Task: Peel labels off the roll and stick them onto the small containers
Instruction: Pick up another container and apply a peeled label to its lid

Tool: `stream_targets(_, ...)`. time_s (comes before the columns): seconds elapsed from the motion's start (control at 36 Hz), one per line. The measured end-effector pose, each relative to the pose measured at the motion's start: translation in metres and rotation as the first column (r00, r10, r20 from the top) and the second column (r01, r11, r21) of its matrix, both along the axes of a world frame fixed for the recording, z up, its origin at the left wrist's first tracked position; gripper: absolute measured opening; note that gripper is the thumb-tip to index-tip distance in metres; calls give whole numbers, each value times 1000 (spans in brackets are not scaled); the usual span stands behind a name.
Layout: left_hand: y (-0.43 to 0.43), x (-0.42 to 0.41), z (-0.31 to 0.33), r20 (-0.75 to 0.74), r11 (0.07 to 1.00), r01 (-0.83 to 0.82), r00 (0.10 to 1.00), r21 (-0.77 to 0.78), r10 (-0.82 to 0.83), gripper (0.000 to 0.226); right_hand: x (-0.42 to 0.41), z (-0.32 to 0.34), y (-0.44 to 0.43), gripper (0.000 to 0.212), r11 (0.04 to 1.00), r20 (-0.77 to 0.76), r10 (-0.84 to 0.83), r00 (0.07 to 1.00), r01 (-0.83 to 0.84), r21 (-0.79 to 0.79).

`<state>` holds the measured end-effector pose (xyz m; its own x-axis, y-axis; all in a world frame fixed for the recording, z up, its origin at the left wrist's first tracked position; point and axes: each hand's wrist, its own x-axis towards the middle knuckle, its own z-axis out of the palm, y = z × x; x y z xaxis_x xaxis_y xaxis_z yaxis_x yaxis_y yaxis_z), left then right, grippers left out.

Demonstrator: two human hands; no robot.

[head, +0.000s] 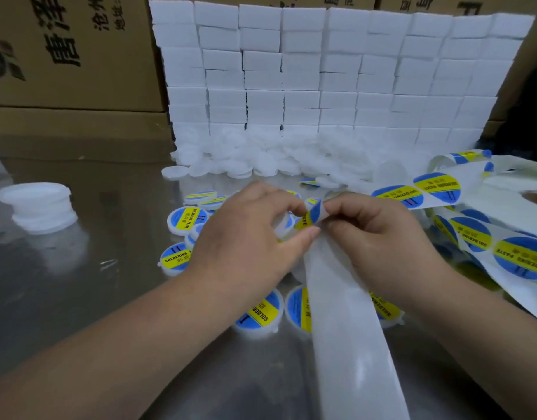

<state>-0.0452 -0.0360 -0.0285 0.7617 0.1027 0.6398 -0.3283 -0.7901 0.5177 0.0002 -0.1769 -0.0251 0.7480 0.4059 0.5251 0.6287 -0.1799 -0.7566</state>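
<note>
A wall of stacked white blocks [337,74] stands at the far side of the shiny metal table [64,283], with a heap of plain white containers [261,159] at its foot. From the right a strip of blue-and-yellow labels [437,187] loops in toward the middle, and its bare backing paper [346,344] runs on to the near edge, over labelled containers [187,218] scattered near and left of the hands. The right hand [379,234] pinches the backing at its fold, while the left hand [249,237] grips the half-peeled label [312,215] between thumb and forefinger, curled up between the two hands.
</note>
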Motion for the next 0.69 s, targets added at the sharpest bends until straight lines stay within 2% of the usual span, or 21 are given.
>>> stream_targets(0.11,3,1,1,-28,990,8,1000,-139,-12,6,-1,1,0,46,1000,9,1,1000,-1,-25)
stream_targets(0.25,9,6,5,-39,915,-57,998,-399,45,13,1,-1,-2,30,999,-30,-47,998,47,-2)
stream_targets(0.33,16,9,7,-49,864,-99,995,-493,86,17,2,-1,-2,25,1000,-31,-26,999,25,-19)
stream_targets(0.42,21,13,8,-54,800,-136,990,-585,129,22,3,-1,-2,31,999,-31,-17,999,18,48)
stream_targets(0.5,27,18,10,-90,715,-193,979,-671,180,26,3,0,-3,44,989,80,-112,990,104,104)
stream_targets(0.56,28,18,11,-77,721,-195,978,-665,194,26,3,2,-6,53,976,156,-197,968,179,122)
stream_targets(0.64,23,12,9,-17,819,-169,981,-548,191,25,2,4,-9,65,956,285,-293,912,275,104)
stream_targets(0.69,17,8,9,10,856,-145,985,-496,172,24,0,7,-9,65,951,388,-307,869,297,87)
